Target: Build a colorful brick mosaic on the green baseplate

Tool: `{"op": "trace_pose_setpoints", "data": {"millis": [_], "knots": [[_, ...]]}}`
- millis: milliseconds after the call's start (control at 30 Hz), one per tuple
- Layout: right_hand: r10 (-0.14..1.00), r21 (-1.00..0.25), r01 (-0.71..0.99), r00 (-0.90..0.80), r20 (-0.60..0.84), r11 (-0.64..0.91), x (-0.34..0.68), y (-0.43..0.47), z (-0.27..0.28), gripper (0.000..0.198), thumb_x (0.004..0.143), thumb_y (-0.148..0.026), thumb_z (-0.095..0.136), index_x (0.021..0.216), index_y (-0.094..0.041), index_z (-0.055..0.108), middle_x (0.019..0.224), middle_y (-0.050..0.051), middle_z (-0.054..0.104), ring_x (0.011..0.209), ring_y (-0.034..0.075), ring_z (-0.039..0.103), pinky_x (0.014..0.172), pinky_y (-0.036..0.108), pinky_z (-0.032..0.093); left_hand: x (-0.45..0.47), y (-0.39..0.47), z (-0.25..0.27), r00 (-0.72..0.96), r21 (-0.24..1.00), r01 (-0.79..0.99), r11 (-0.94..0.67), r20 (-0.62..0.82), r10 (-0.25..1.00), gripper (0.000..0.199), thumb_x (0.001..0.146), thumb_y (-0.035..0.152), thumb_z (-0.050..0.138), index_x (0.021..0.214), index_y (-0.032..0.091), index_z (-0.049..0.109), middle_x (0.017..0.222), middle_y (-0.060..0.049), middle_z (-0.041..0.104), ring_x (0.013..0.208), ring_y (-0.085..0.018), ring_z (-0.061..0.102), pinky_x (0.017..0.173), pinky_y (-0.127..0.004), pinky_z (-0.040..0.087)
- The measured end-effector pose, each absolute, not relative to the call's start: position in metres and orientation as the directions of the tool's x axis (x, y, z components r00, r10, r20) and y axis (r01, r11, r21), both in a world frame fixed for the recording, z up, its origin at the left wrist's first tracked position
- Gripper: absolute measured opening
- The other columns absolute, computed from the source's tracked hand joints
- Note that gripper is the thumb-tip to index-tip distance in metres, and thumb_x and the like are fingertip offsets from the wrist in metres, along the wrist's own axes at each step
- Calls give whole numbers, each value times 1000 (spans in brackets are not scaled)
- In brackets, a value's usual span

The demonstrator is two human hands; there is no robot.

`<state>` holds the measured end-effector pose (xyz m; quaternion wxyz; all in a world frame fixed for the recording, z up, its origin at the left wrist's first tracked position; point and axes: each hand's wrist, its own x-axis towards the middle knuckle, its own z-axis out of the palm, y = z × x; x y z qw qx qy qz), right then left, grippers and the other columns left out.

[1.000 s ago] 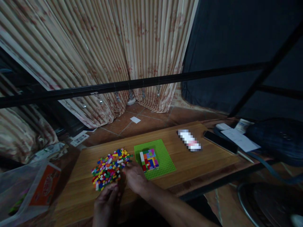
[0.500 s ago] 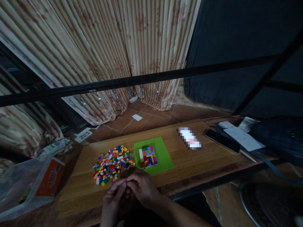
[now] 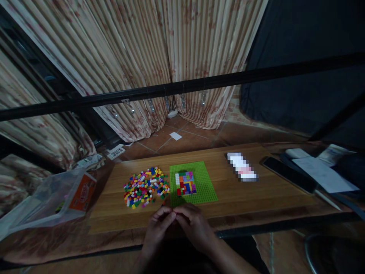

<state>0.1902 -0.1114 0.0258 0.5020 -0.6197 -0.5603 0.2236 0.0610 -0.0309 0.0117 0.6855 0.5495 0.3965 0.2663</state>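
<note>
At the near edge of the board, my left hand (image 3: 159,224) and my right hand (image 3: 194,224) meet fingertip to fingertip. Both are closed in a pinch around a tiny reddish-pink toy brick (image 3: 173,212), mostly hidden by the fingers. Just beyond them lies a green baseplate (image 3: 205,184), its near-left corner closest to my fingers. A flat block of multicoloured bricks (image 3: 186,183) is built on its left part. Left of the baseplate, a loose pile of small coloured bricks (image 3: 145,186) spreads over the wooden board (image 3: 119,219).
A clear plastic box (image 3: 54,207) with an orange label stands at the left. Right of the baseplate lies a blurred-out phone-shaped item (image 3: 242,166), then a dark phone (image 3: 289,174), papers (image 3: 325,174) and a pale pen-like stick (image 3: 327,199). A black bar (image 3: 188,88) crosses behind the board.
The view has shifted, so the scene sits further right. My joined hands have moved slightly right, from in front of the pile to the baseplate's near-left corner, still pinching.
</note>
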Motion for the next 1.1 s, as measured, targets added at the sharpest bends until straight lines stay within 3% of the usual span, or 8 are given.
{"op": "trace_pose_setpoints", "data": {"millis": [133,300,433,533,767,1100], "knots": [[896,-872,476,331,297,113,199,-113,16,20,90,-22,49,93,-24,69,88,3,70,84,15,64,77,27,50,64,-28,13,550,977,166,135,-206,809,36,72,50,68,66,15,63,62,1,58,62,-12,52,61,-22,42],[783,-934,357,579,227,7,238,-105,5,22,88,-31,51,97,-23,69,96,6,71,89,19,65,82,33,50,55,-11,13,444,954,296,-49,-92,891,40,72,56,64,66,16,64,58,0,57,58,-14,52,57,-23,42],[688,-967,254,702,185,1,274,-86,-8,24,82,-39,58,89,-21,72,92,8,71,88,21,65,80,34,51,44,6,4,418,910,379,-167,-8,908,36,73,54,62,70,18,66,62,-1,61,60,-16,56,58,-24,45],[678,-981,193,719,153,17,287,-69,-17,23,77,-39,62,84,-20,74,90,7,71,85,20,65,80,35,50,39,14,-3,414,888,411,-209,23,910,32,74,51,61,71,20,67,67,-2,65,65,-18,60,63,-26,47],[713,-992,124,695,89,3,292,-44,-26,20,73,-36,66,82,-20,75,90,6,73,82,20,66,80,36,51,36,16,-9,424,875,447,-187,-24,905,28,78,48,59,76,20,67,74,-2,67,73,-19,61,69,-26,47],[726,-999,49,687,21,-17,295,-41,-19,19,68,-34,70,80,-21,75,86,5,75,81,20,68,82,37,52,37,13,-6,421,882,454,-124,-91,902,27,79,46,58,78,20,66,73,-1,65,71,-17,59,65,-23,44]]}}
